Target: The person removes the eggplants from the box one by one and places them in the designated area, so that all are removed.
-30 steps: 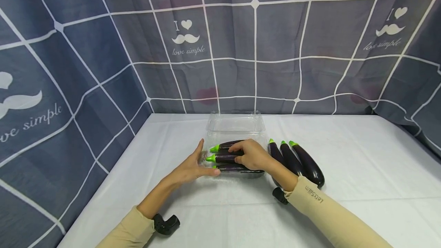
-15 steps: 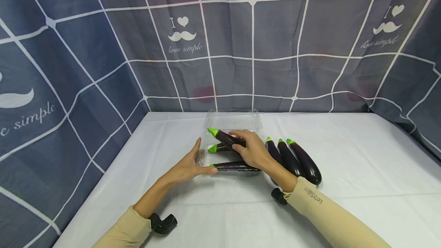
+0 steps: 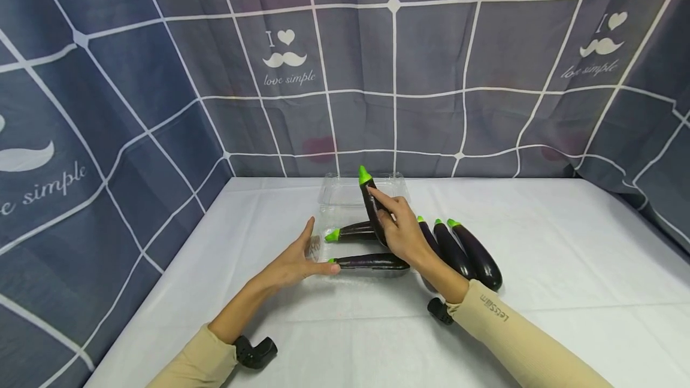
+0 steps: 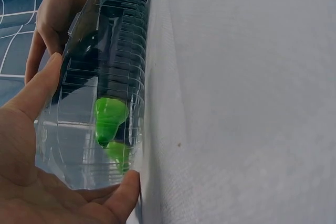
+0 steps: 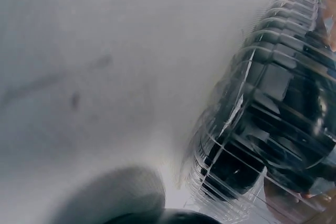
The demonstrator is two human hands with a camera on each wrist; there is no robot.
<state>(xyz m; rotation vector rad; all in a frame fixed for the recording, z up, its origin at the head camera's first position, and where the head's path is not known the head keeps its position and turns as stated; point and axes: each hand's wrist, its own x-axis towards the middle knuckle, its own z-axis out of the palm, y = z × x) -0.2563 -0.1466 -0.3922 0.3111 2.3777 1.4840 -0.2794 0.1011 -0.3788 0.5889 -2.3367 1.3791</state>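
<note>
My right hand (image 3: 403, 235) grips an eggplant (image 3: 372, 207) with a green stem, raised over a clear plastic container (image 3: 345, 247) and tilted with its stem up and away. Two more eggplants lie in the container: a rear one (image 3: 353, 232), partly hidden by the held one, and a front one (image 3: 372, 261). At the container's left end, my left hand (image 3: 293, 265) holds it, thumb at the front edge and fingers at the end wall. The left wrist view shows the container's ribbed side (image 4: 126, 51) between thumb and fingers, with green stems behind the plastic.
Right of the container, three eggplants (image 3: 485, 259) lie side by side on the white tablecloth (image 3: 566, 244), partly behind my right forearm. The container's clear lid (image 3: 336, 191) lies folded back toward the grey checked curtain (image 3: 431, 124).
The middle eggplant has been lifted from between the other two by my right hand. Its stem has swung from pointing left to pointing up and away. My left hand stays at the container.
</note>
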